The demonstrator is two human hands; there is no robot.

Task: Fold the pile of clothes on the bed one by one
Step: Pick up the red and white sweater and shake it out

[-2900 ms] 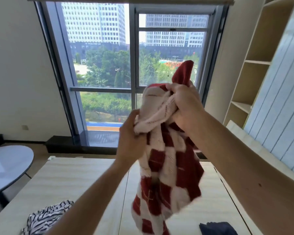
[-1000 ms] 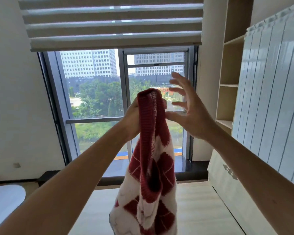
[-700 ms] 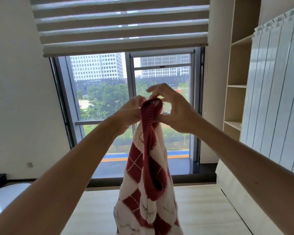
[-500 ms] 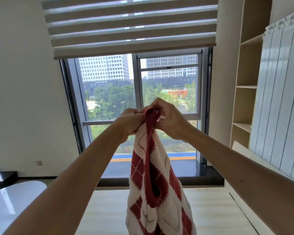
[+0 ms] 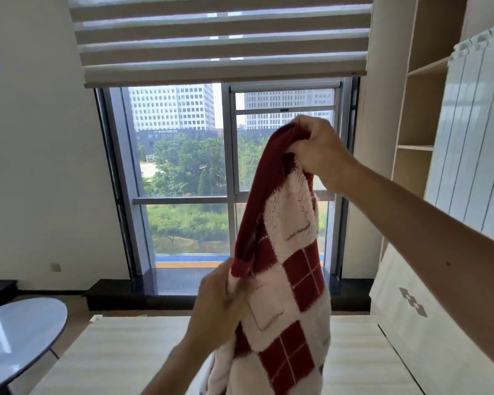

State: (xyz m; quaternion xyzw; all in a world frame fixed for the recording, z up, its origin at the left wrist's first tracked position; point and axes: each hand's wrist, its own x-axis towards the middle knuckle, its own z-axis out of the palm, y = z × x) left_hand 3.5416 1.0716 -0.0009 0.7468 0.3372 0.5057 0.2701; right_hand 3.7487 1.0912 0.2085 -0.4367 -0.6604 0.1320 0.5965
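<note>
Left hand point(image 5: 220, 312) dropped lower, grip pinching sweater point(image 5: 288, 252) edge; right hand point(image 5: 320, 151) grip clenching its top.

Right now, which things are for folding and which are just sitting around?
For the job: the red-and-white sweater, gripped by the left hand and the right hand; the bed below it.
Just there: the round table, the window blind, the wooden shelves.
</note>
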